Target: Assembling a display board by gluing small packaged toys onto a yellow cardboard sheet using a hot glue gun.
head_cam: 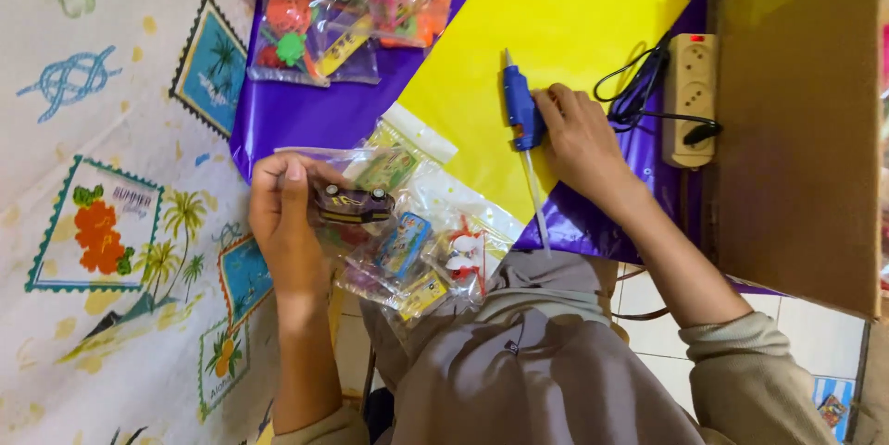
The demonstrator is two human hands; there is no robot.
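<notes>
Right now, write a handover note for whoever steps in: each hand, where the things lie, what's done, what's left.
Left hand: grips a clear bag of small toys, a dark toy car against the fingers.
Right hand: closed on the blue glue gun, which lies on the yellow sheet with a glue stick sticking out the back.
The yellow sheet lies on a purple sheet. More bagged toys sit at the top. The gun's black cord runs to the power strip, its red light on.
Done: gun plugged in and loaded.
Left: no glue shows on the yellow sheet, and nothing is stuck to it yet.
</notes>
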